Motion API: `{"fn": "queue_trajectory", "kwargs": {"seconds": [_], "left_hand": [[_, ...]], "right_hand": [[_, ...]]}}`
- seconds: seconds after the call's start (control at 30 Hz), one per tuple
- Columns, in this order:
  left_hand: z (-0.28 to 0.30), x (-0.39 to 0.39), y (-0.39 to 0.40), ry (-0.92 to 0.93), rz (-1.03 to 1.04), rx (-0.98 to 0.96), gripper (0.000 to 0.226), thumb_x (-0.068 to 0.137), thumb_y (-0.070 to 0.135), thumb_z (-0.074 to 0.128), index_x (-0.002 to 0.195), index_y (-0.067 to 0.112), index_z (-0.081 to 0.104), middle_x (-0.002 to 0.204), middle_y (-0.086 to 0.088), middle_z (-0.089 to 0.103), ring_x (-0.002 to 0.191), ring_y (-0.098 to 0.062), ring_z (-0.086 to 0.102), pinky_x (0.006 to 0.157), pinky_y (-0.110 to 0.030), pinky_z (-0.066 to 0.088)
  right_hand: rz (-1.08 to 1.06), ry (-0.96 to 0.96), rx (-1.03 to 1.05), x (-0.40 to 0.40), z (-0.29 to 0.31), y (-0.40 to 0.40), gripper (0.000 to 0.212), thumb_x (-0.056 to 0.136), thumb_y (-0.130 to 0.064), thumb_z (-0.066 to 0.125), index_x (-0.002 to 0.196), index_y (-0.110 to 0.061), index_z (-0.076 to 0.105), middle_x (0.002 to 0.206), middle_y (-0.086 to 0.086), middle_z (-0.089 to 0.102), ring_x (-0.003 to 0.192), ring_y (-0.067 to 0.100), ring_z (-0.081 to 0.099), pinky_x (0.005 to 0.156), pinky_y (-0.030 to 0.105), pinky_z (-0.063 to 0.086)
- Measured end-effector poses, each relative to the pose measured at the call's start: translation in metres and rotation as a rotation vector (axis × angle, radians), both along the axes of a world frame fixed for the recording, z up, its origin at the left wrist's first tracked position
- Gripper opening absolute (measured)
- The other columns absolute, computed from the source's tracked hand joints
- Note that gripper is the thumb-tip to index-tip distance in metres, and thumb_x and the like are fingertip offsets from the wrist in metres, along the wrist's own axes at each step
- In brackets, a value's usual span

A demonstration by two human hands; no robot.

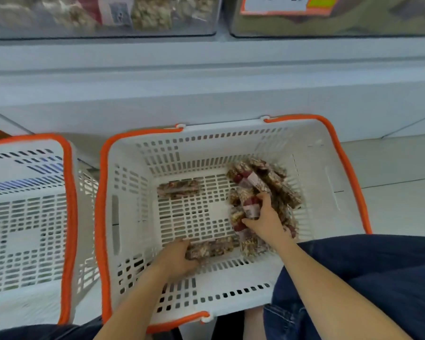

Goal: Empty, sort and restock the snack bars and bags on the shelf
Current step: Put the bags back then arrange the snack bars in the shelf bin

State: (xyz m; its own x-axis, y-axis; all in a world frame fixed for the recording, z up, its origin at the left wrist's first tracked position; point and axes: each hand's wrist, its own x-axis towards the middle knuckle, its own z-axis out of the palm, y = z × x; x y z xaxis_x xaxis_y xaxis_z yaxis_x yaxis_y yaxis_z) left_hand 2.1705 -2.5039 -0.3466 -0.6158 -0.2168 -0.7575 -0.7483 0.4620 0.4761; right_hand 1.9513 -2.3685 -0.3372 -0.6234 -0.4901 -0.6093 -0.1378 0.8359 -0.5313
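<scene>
Head view: both hands work inside the white basket (133, 217) with the orange rim. The right hand (263, 220) has its fingers curled round a snack bar (252, 207) with a red-and-white label, pinching it at the near edge of the bar pile (268, 190) in the basket's right half. The left hand (179, 260) grips one end of a second bar (214, 249) lying against the near wall; its fingertips are partly hidden, so the exact grip is uncertain. Both forearms enter from the lower edge, angled down into the basket, wrists roughly straight.

One loose bar (178, 188) lies apart on the basket floor, toward the far left. A second basket (69, 217) stands just beside, to the left; no contents are visible in it.

Judged progress: the bars are off the shelf and collected, so emptying appears largely done. Sorting is the step in hand. Restocking remains; the clear bins (108, 18) above hold other bagged goods, blurred.
</scene>
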Motion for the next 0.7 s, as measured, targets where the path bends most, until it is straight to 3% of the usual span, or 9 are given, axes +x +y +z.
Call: {"fn": "queue_trajectory", "kwargs": {"seconds": [0.07,0.13,0.2,0.27,0.33,0.4,0.5,0.63,0.7], "left_hand": [[0.009,-0.001,-0.004,0.047,0.270,0.111,0.019,0.091,0.030,0.056,0.080,0.016,0.051,0.076,-0.004,0.053,0.067,-0.015,0.048,0.059,-0.027,0.035],[0.025,-0.005,-0.014,0.083,0.552,0.204,0.020,0.096,0.029,0.051,0.092,0.011,0.057,0.078,-0.011,0.060,0.066,-0.019,0.055,0.060,-0.028,0.040],[0.048,-0.013,-0.028,0.126,0.797,0.285,0.021,0.099,0.033,0.047,0.105,0.016,0.058,0.080,-0.007,0.061,0.069,-0.020,0.057,0.063,-0.028,0.044],[0.082,-0.025,-0.044,0.235,1.051,0.441,0.017,0.098,0.035,0.047,0.100,0.021,0.057,0.075,-0.002,0.057,0.063,-0.017,0.055,0.061,-0.029,0.047],[0.125,-0.037,-0.065,0.383,1.176,0.515,0.019,0.098,0.037,0.047,0.093,0.021,0.057,0.071,0.000,0.057,0.059,-0.013,0.054,0.059,-0.028,0.047],[0.171,-0.045,-0.087,0.512,1.207,0.573,0.029,0.098,0.040,0.044,0.095,0.018,0.061,0.069,0.001,0.065,0.058,-0.012,0.060,0.062,-0.029,0.050],[0.245,-0.040,-0.109,0.589,1.152,0.617,0.043,0.099,0.044,0.041,0.116,0.009,0.060,0.090,-0.007,0.067,0.071,-0.019,0.065,0.064,-0.038,0.054],[0.332,-0.013,-0.106,0.682,0.976,0.672,0.023,0.098,0.015,0.043,0.118,0.008,0.051,0.105,-0.015,0.056,0.085,-0.027,0.060,0.072,-0.052,0.057],[0.356,-0.002,-0.099,0.767,0.905,0.730,0.024,0.095,0.013,0.049,0.119,0.014,0.053,0.104,-0.013,0.062,0.090,-0.027,0.065,0.076,-0.047,0.057]], "right_hand": [[-0.097,-0.107,-0.078,0.005,0.014,-0.011,0.064,0.086,-0.017,0.069,0.137,-0.021,0.029,0.110,-0.001,0.050,0.083,0.010,0.057,0.062,0.019,0.045],[-0.190,-0.210,-0.141,0.012,0.034,-0.024,0.058,0.089,-0.022,0.065,0.137,-0.025,0.033,0.118,-0.002,0.044,0.095,0.015,0.056,0.072,0.027,0.046],[-0.275,-0.325,-0.189,0.019,0.058,-0.040,0.051,0.092,-0.027,0.061,0.136,-0.028,0.034,0.124,-0.001,0.045,0.091,0.016,0.059,0.073,0.033,0.053],[-0.260,-0.352,-0.259,0.023,0.090,-0.062,0.046,0.094,-0.029,0.059,0.133,-0.028,0.035,0.114,0.000,0.051,0.078,0.015,0.058,0.063,0.028,0.050],[-0.141,-0.281,-0.345,0.020,0.130,-0.094,0.039,0.094,-0.033,0.059,0.127,-0.029,0.038,0.093,0.003,0.056,0.071,0.017,0.054,0.057,0.029,0.045],[-0.046,-0.186,-0.441,0.014,0.180,-0.125,0.029,0.095,-0.038,0.054,0.120,-0.032,0.039,0.088,0.006,0.058,0.067,0.016,0.053,0.061,0.034,0.046],[0.094,-0.130,-0.508,0.015,0.260,-0.143,0.030,0.097,-0.036,0.048,0.125,-0.030,0.037,0.089,0.001,0.057,0.071,0.017,0.053,0.063,0.030,0.042],[0.218,-0.186,-0.563,0.033,0.328,-0.125,0.043,0.091,-0.016,0.058,0.128,-0.027,0.038,0.097,0.002,0.056,0.078,0.015,0.055,0.067,0.026,0.049],[0.136,-0.280,-0.644,0.042,0.345,-0.117,0.048,0.089,-0.015,0.063,0.130,-0.025,0.042,0.105,0.001,0.058,0.085,0.016,0.060,0.079,0.033,0.054]]}}
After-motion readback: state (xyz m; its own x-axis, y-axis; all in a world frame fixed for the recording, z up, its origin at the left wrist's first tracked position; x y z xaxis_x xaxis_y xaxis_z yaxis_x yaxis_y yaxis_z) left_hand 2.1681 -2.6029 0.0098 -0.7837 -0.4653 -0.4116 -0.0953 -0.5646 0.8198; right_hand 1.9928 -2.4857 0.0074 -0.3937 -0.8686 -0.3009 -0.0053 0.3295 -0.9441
